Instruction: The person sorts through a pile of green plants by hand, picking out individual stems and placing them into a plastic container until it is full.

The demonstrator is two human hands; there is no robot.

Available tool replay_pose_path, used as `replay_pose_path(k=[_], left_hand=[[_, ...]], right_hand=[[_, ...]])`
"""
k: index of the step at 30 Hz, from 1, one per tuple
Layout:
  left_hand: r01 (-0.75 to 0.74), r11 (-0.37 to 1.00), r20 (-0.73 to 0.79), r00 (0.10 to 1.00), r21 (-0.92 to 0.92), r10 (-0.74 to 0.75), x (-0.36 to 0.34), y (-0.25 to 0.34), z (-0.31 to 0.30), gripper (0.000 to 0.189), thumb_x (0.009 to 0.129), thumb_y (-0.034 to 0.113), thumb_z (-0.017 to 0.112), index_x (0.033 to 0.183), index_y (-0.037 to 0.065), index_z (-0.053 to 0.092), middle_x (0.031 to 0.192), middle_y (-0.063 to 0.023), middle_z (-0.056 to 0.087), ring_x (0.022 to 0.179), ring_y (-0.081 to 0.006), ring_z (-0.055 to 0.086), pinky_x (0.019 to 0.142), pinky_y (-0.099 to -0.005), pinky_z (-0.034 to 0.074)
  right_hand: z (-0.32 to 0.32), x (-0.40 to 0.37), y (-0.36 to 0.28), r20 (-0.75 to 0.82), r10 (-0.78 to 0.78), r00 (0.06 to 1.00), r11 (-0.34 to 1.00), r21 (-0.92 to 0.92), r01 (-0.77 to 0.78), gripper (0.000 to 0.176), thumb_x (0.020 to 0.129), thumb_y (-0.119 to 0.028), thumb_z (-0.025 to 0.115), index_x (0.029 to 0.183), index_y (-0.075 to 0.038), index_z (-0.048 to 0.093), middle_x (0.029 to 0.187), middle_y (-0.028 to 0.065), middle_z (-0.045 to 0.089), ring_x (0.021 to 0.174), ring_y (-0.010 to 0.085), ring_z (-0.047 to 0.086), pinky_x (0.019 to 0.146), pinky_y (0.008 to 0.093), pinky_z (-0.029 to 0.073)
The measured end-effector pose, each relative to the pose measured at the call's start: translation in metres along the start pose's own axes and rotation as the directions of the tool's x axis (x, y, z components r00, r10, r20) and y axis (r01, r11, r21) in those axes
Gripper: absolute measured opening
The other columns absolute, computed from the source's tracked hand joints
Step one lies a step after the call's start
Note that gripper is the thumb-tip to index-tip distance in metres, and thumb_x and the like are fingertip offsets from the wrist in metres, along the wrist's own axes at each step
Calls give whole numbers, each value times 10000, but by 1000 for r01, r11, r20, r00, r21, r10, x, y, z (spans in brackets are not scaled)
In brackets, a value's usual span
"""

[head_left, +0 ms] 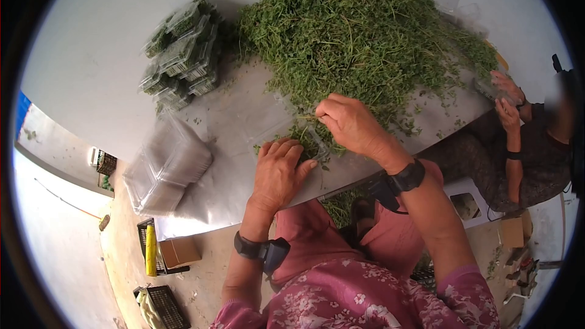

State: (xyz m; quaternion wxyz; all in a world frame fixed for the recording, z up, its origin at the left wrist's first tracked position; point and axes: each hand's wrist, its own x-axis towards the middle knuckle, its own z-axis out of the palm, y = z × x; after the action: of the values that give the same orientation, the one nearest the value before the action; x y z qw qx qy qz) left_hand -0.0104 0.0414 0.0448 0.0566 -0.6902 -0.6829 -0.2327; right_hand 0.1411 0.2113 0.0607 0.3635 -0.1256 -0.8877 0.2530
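Observation:
My left hand (280, 170) lies with its fingers spread over green herb sprigs (308, 137) in an open clear plastic container (268, 131) at the table's front. Just right of it and slightly higher, my right hand (350, 123) pinches a thin stem, its thumb and forefinger pressed together. Behind both hands rises a large heap of leafy green herbs (353, 30). Filled, closed clear boxes (183, 55) are stacked at the back left. Nested empty clear containers (167, 161) stand at the table's left edge.
At the right, a co-worker (509, 103) holds a clear container (487, 90) beside the heap. Below the metal table (228, 176) are black crates (167, 307), a cardboard box (180, 251) and, at the lower right, another carton (515, 228).

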Motion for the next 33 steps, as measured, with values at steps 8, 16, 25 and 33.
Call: replay_pose_path(k=[8, 16, 25, 33], left_hand=[[85, 995, -230, 971, 49, -71, -17, 1, -15, 463, 869, 257, 754, 1237, 6, 631, 1367, -204, 567, 1225, -404, 531, 1056, -499, 392], [93, 995, -252, 964, 20, -85, -36, -8, -6, 390, 846, 208, 768, 1159, 7, 652, 1270, -175, 597, 1188, -388, 542, 1007, -496, 411], [70, 996, -173, 983, 48, -61, -32, -6, -5, 372, 884, 257, 724, 1148, 4, 653, 1222, -163, 642, 1146, -355, 577, 1034, -487, 390], [80, 996, -154, 985, 30, -74, -34, -10, -1, 405, 924, 299, 683, 1197, 4, 633, 1261, -172, 625, 1161, -362, 564, 1051, -491, 376]], right_hand=[[-1, -1, 3, -5, 12, 1000, 1000, -5, -12, 88, 895, -1, 638, 983, -4, 628, 908, 158, 640, 830, 381, 648, 718, 435, 521], [1, 0, 2, 12, -3, 1000, 1000, 10, 3, 74, 891, -3, 644, 960, -11, 619, 878, 156, 625, 802, 389, 630, 693, 442, 506], [3, -1, 4, 33, -16, 999, 999, -33, 17, 66, 885, -6, 640, 946, -19, 620, 876, 153, 627, 804, 388, 631, 685, 450, 503], [3, 1, 1, 63, 12, 998, 999, -45, -9, 19, 897, -27, 621, 909, -33, 608, 873, 142, 641, 828, 392, 648, 707, 469, 533]])
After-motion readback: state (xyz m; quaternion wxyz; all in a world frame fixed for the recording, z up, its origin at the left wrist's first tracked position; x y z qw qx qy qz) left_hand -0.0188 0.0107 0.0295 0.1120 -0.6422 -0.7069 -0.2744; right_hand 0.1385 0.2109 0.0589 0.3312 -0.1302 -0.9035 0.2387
